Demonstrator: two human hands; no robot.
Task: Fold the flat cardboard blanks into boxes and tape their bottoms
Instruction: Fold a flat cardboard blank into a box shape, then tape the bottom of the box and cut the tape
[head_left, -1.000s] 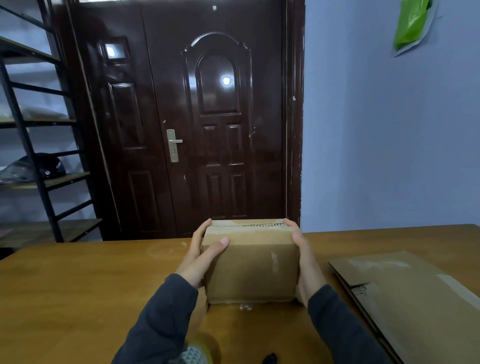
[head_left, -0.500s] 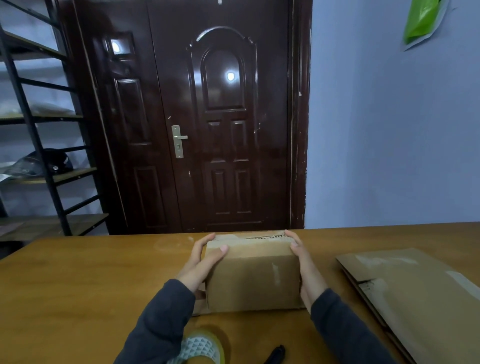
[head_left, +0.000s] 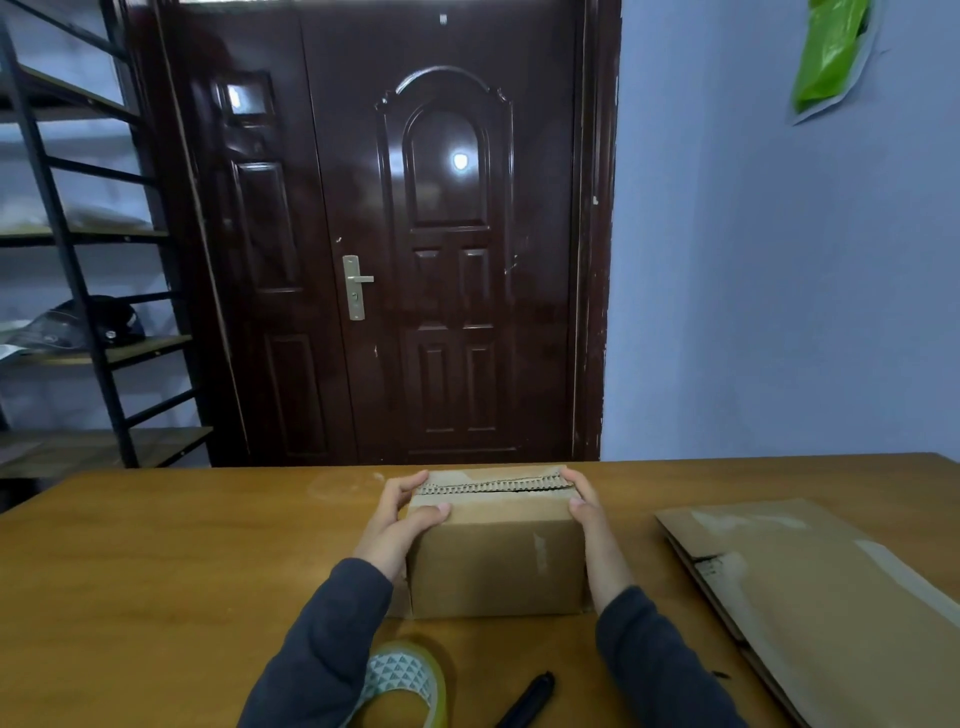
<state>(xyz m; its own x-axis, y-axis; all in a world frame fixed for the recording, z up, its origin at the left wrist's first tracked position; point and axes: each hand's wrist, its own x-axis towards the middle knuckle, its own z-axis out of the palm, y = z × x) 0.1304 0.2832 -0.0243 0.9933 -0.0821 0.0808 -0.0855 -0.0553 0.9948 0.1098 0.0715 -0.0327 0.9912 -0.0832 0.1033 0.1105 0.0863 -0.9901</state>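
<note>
Bare table (head_left: 156, 571) stretches wide left of the box (head_left: 493, 561), with a thin strip beyond it. The left hand (head_left: 395, 530) and right hand (head_left: 592, 525) block its two sides. Right, a gap runs before the blanks (head_left: 810, 597). Near, tape (head_left: 410, 680) and a black tool (head_left: 524, 701) lie between the sleeves (head_left: 322, 649).

One head-worn camera sits above the near edge of the table (head_left: 156, 571), close to the box (head_left: 496, 551) on it, looking forward and slightly down. It faces the dark door (head_left: 441, 291) beyond the table's far edge
</note>
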